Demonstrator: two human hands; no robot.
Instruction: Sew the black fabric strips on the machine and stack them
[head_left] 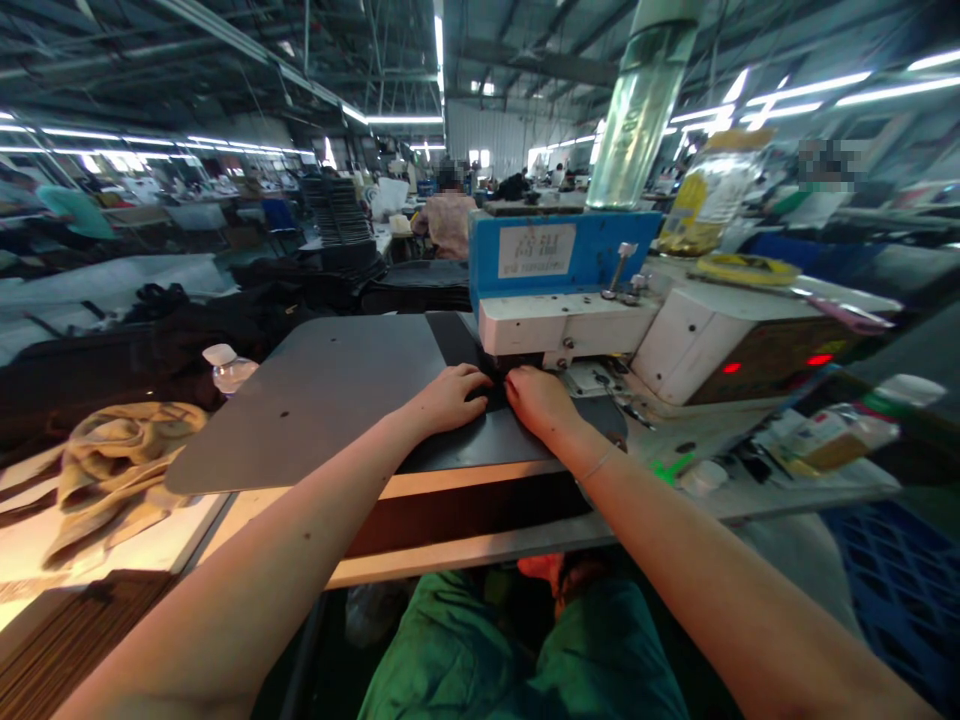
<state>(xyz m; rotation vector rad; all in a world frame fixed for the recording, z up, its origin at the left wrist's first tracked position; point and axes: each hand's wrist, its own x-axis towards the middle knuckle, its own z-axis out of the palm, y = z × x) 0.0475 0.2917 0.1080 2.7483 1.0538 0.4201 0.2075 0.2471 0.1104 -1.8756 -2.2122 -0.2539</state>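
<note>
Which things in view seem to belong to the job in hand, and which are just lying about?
Apparently in use:
grey panel, under both hands
black strip across it
blue-and-white machine

Probably just lying about:
crumpled cloth
white-capped bottle
green-capped bottle
yellow-lidded jar

The left hand (451, 398) hides part of the dark strip (453, 340); the white label's print (537, 250) is blurred.

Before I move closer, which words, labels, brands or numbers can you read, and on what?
No text is readable.
White label on the blue housing: print blurred.
Yellow label on the jar: blurred.
Red lights on the white box: no digits discernible.
Green-capped bottle: label blurred.
</note>
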